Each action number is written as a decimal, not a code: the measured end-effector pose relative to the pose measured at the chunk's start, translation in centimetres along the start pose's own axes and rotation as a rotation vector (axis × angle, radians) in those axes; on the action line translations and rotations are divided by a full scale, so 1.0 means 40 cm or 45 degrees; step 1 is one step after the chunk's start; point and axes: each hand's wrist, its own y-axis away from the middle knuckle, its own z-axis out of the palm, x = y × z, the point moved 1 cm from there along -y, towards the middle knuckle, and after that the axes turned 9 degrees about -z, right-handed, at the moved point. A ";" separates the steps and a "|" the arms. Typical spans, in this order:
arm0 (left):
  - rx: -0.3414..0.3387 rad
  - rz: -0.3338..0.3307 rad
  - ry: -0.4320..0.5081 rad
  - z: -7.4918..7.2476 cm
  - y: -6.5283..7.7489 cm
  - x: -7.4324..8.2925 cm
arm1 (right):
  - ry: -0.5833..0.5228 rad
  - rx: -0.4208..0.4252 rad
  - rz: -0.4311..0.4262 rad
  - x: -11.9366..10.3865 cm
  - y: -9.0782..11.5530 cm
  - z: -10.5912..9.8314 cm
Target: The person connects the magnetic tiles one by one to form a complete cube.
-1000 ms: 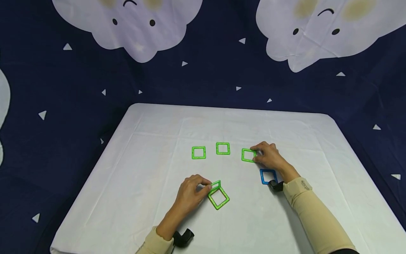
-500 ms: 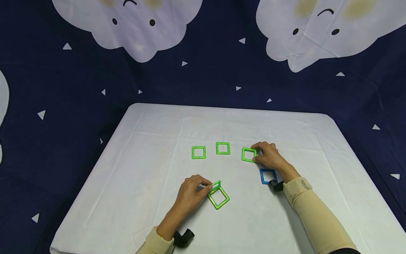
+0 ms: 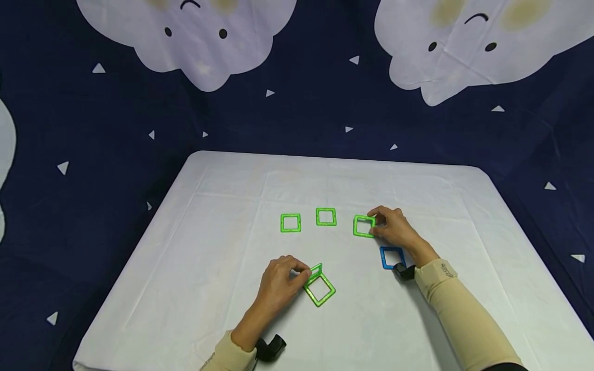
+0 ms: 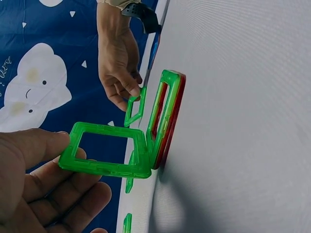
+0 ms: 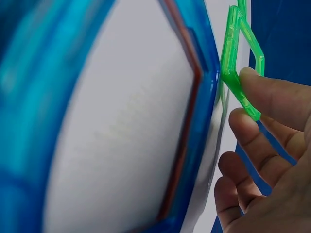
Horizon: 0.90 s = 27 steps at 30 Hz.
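My left hand [image 3: 280, 281] pinches a green square magnetic tile [image 4: 104, 172] by one edge, between thumb and fingers. That tile stands raised along the edge of a second green tile [image 3: 328, 295] lying on the table, with a red layer [image 4: 176, 116] showing beneath it. Farther right, my right hand [image 3: 393, 225] pinches another green tile [image 5: 228, 53] between thumb and index finger; in the head view it looks slightly raised. Close to the right wrist lies a blue square tile [image 3: 384, 259], partly covered by the wrist camera. A reddish strip lines its inner edge in the right wrist view.
Two more green square tiles lie apart at the back, one at the left [image 3: 291, 231] and one nearer the middle [image 3: 326, 224]. White cloth covers the table [image 3: 223, 247]. Behind the table's far edge hangs a dark blue cloth [image 3: 306, 118] with clouds.
The green tile in my right hand has risen very slightly. My left hand and its tile hold almost still; the other tiles stay in place.
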 end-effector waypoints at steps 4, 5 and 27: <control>0.005 -0.019 -0.017 -0.002 0.002 0.002 | -0.013 0.017 -0.028 0.000 0.000 0.001; 0.007 -0.023 -0.019 -0.002 0.003 0.002 | -0.017 0.021 -0.031 0.000 -0.001 0.000; 0.017 -0.057 -0.040 -0.006 0.013 0.001 | -0.043 0.050 0.054 0.001 0.005 -0.010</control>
